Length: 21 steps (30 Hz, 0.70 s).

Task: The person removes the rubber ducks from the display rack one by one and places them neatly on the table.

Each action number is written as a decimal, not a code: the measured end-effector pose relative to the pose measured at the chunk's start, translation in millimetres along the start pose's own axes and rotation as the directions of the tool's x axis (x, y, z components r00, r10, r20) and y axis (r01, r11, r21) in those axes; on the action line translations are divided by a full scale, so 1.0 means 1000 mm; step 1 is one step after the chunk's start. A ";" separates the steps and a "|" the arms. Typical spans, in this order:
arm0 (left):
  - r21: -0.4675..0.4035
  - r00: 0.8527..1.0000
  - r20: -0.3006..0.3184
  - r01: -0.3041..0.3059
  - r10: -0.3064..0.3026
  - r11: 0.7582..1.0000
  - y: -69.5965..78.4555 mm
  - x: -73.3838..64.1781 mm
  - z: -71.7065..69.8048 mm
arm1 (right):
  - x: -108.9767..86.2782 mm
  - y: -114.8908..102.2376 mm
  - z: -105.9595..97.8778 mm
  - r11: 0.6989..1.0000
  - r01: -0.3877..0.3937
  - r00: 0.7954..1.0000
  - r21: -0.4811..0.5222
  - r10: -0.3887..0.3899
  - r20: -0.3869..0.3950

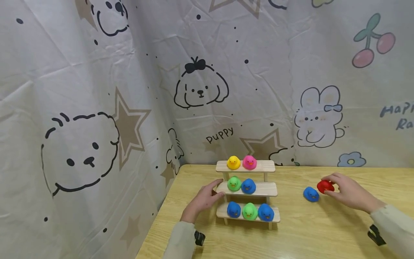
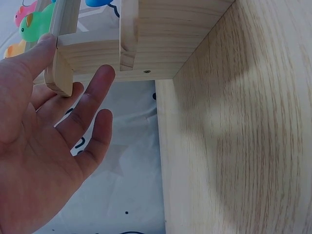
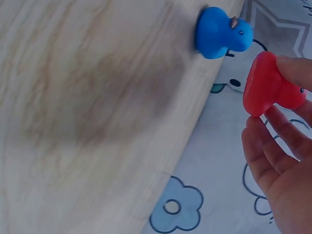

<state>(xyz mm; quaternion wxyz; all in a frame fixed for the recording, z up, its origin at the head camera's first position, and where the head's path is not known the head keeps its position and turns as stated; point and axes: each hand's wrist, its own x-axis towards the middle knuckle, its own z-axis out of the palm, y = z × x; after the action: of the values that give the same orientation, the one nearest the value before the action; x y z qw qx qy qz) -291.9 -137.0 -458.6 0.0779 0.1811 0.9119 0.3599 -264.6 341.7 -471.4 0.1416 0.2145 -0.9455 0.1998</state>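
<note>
My right hand (image 1: 350, 192) pinches a red rubber duck (image 3: 265, 85) between thumb and fingers, held above the table. Close by on the tabletop sits a blue rubber duck (image 1: 311, 194). My left hand (image 1: 205, 199) grips the left end of the middle tier of a three-tier wooden shelf (image 1: 266, 189); its thumb lies at the tier's edge and the other fingers are spread. On the top tier are a yellow duck (image 1: 233, 162) and a pink duck (image 1: 249, 162). A green duck (image 1: 234, 183) and a blue duck (image 1: 248, 186) stand on the middle tier.
The bottom tier carries a green duck (image 1: 250, 211) between a blue duck (image 1: 234, 209) and another blue duck (image 1: 266, 212). A light wooden table (image 1: 310, 233) lies under everything. A printed curtain (image 1: 258, 108) hangs along its back and left edges.
</note>
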 end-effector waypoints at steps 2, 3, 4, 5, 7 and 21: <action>-0.005 1.000 0.001 -0.001 0.001 1.000 0.000 0.000 0.001 | -0.003 0.004 0.002 1.000 -0.005 1.000 -0.002 0.005 0.000; -0.009 1.000 0.000 0.000 0.000 1.000 0.000 -0.001 0.001 | -0.004 0.005 0.003 1.000 -0.005 1.000 -0.002 0.005 -0.002; -0.011 1.000 -0.001 0.001 -0.001 1.000 0.000 -0.001 0.002 | -0.005 0.007 0.003 1.000 -0.006 1.000 -0.001 0.006 -0.003; -0.013 1.000 -0.002 0.001 -0.001 1.000 0.000 -0.001 0.002 | -0.006 0.008 0.004 1.000 -0.008 1.000 0.002 0.008 -0.002; -0.017 1.000 -0.004 0.000 -0.001 1.000 -0.001 -0.001 0.002 | -0.007 0.011 0.004 1.000 -0.012 1.000 0.007 0.012 0.001; -0.008 1.000 0.009 -0.002 0.002 1.000 0.001 -0.001 -0.001 | -0.015 0.026 0.008 0.997 -0.053 0.996 0.049 0.049 0.077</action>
<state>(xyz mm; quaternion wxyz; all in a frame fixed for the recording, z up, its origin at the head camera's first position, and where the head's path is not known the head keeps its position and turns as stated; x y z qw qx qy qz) -290.4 -137.3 -457.5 0.0826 0.1832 0.9099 0.3629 -265.0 364.4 -492.3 0.0950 0.2012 -0.9500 0.2192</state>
